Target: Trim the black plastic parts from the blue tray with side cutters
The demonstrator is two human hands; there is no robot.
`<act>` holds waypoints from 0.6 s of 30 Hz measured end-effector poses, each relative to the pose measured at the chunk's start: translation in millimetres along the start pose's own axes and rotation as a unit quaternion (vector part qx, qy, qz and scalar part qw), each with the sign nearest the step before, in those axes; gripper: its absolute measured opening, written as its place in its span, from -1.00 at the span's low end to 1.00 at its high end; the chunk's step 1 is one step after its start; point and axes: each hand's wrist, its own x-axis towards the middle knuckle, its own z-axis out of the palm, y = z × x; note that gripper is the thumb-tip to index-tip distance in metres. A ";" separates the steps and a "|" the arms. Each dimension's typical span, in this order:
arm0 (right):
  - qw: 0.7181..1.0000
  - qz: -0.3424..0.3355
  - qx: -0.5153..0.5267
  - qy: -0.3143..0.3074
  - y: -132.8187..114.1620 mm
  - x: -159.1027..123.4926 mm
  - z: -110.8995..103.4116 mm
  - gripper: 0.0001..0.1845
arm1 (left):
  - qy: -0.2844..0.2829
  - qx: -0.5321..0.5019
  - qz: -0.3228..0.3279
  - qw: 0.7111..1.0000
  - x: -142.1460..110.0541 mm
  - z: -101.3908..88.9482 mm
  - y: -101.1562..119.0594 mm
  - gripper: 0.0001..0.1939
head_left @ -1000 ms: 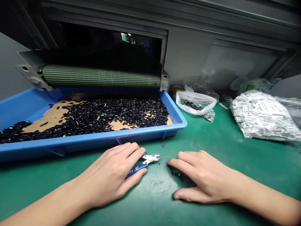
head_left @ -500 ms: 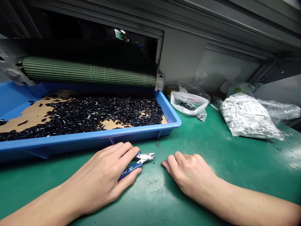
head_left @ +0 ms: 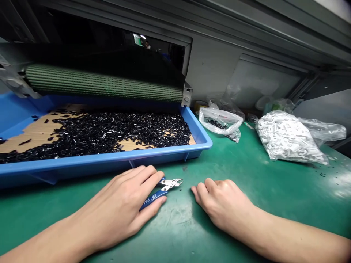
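- Head camera view over a green workbench mat (head_left: pixel 241 162), with a grey machine (head_left: pixel 214 62) along its far edge.
- A ribbed green roller (head_left: pixel 104 83) spans the machine's dark opening, above a shallow blue tray (head_left: pixel 109 157) that runs out of frame at left.
- Short black plastic pieces (head_left: pixel 117 131) lie thickly scattered over a cardboard liner (head_left: pixel 35 133) in the tray, with bare patches at left and along the near side.
- At far right, a large clear bag of white plastic parts (head_left: pixel 287 138) sits on the mat; nearer the tray, a small clear bag (head_left: pixel 219 122) holds a few black pieces.
- Left hand (head_left: pixel 123 204) rests on the mat just in front of the tray, fingers curled over blue-handled side cutters (head_left: pixel 156 193), thumb along the near handle, in a relaxed hold.
- Steel tips of the cutters point right, toward the other hand, with nothing between the jaws.
- Right hand (head_left: pixel 222 204) rests empty, knuckles up and fingers loosely curled, just beside the cutter tips but not touching them.
- Neither hand is at the tray or holds a black piece.
- Tiny black specks (head_left: pixel 323 174) dot the mat at far right.
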 end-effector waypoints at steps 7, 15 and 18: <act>0.973 0.123 0.192 -0.033 31.4 1.7 10.9 -0.56 | -0.001 -0.008 -0.006 1.000 0.0 -0.1 2.3 -0.63; 0.924 0.291 0.244 -0.042 125.6 20.7 6.2 -0.35 | -0.001 -0.027 -0.016 1.000 -0.8 0.1 3.7 -0.68; 0.909 0.363 0.203 -0.015 170.7 50.1 6.0 -0.40 | 0.010 -0.018 -0.013 1.000 -1.4 2.7 1.9 -0.66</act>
